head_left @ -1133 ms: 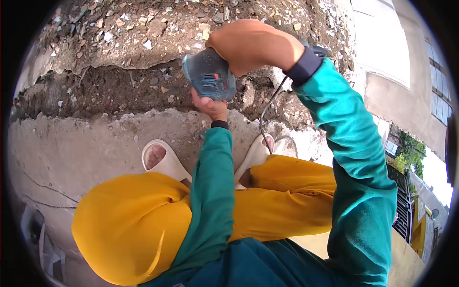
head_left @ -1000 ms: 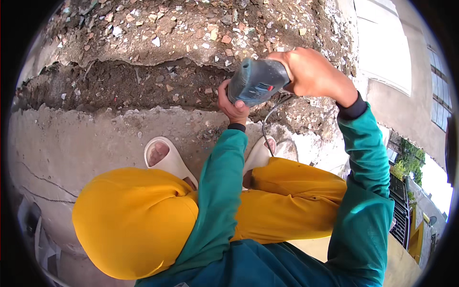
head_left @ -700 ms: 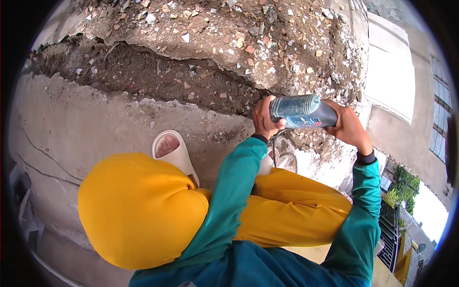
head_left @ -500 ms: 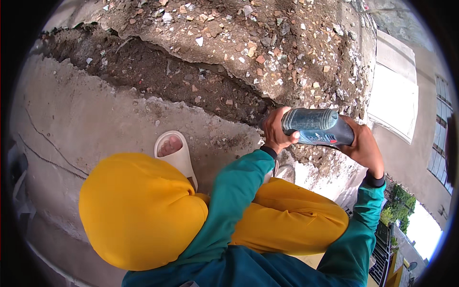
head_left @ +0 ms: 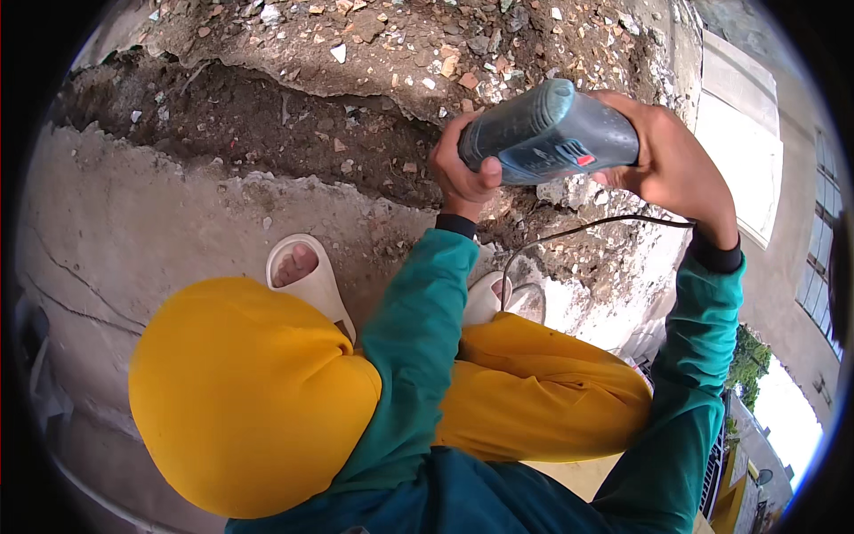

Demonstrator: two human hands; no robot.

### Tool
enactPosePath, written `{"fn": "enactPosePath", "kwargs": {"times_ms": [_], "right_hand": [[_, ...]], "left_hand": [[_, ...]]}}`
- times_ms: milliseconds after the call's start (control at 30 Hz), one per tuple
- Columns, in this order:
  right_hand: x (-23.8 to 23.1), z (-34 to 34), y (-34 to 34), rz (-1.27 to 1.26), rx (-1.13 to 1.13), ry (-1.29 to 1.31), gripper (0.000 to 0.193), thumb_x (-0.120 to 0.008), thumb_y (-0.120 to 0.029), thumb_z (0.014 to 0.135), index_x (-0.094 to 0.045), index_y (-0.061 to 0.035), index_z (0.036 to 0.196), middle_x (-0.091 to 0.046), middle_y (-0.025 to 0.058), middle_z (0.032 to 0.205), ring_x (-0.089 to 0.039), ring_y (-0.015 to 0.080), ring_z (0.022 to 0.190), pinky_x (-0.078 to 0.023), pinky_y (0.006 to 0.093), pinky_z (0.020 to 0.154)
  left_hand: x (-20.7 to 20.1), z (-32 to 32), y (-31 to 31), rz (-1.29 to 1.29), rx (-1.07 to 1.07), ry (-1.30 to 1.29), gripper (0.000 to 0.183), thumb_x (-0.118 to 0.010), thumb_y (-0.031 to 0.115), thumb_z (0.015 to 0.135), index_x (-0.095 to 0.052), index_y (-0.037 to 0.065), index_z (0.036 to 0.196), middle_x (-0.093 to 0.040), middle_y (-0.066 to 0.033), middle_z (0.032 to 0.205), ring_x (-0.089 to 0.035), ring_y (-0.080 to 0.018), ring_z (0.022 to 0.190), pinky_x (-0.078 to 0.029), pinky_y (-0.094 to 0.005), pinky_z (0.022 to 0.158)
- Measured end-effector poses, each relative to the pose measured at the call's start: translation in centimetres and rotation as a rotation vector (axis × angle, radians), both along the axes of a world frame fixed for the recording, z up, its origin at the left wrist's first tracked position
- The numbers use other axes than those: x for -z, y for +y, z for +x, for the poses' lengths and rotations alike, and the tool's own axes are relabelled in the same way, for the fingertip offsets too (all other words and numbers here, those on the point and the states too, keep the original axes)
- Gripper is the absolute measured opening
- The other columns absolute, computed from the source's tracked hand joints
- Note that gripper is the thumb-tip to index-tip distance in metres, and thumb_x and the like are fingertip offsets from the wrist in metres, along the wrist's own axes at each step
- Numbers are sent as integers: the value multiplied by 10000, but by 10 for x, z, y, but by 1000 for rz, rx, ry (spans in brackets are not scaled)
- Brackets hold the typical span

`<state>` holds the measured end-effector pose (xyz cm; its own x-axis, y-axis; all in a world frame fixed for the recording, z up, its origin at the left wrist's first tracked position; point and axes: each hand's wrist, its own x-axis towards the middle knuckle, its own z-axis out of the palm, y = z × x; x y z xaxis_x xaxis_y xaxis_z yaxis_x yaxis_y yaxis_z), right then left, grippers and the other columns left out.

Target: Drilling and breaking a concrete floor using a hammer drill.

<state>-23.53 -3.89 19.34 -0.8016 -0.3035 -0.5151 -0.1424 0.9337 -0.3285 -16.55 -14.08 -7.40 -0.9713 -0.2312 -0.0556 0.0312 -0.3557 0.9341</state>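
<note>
With both hands I hold a dusty blue-grey rotary hammer (head_left: 538,138) above the trench (head_left: 294,129) in the broken concrete. My left hand (head_left: 464,169) wraps round the front of the tool, its thumb lying along the near side. My right hand (head_left: 663,156) is closed round the handle at the rear. A black power cord (head_left: 569,233) loops down from near my right wrist toward my feet. The tool's bit cannot be seen; its body and my left hand cover the front.
Rubble and loose soil (head_left: 400,53) line the far side of the trench. On the near side lies a concrete slab (head_left: 178,214), cracked at left. My feet wear cream slides (head_left: 329,294) close to the broken edge. A pale wall panel (head_left: 734,173) stands at right.
The rotary hammer has risen and turned, its rear end tilting up toward me. Both my hands moved with it, and the cord now shows below my right hand.
</note>
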Motion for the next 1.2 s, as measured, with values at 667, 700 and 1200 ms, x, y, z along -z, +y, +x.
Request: {"fn": "enactPosePath", "kwargs": {"times_ms": [667, 700, 1200], "right_hand": [[119, -132, -187, 453, -378, -292, 336, -853, -265, 602, -773, -199, 922, -735, 51, 953, -695, 252, 876, -545, 423, 712], [113, -126, -173, 440, -333, -393, 327, -848, -305, 605, -763, -115, 857, -727, 84, 857, -685, 253, 772, -532, 415, 661], [31, 177, 87, -119, 709, -148, 566, -712, 39, 683, -561, -5, 1227, -654, 83, 1085, -610, 162, 989, -476, 302, 909]], "left_hand": [[109, -29, -73, -2, -539, -396, 739, -210, 537, 999, -525, -123, 1106, -582, -274, 1091, -555, -362, 984, -413, -455, 881], [84, -26, -62, -69, -453, -395, 746, -211, 545, 982, -537, -121, 1058, -601, -273, 986, -565, -389, 929, -413, -461, 859], [0, 63, 44, -356, 575, 122, 683, -649, 671, 652, -630, 90, 1009, -665, -160, 907, -636, -378, 863, -487, -453, 807]]}}
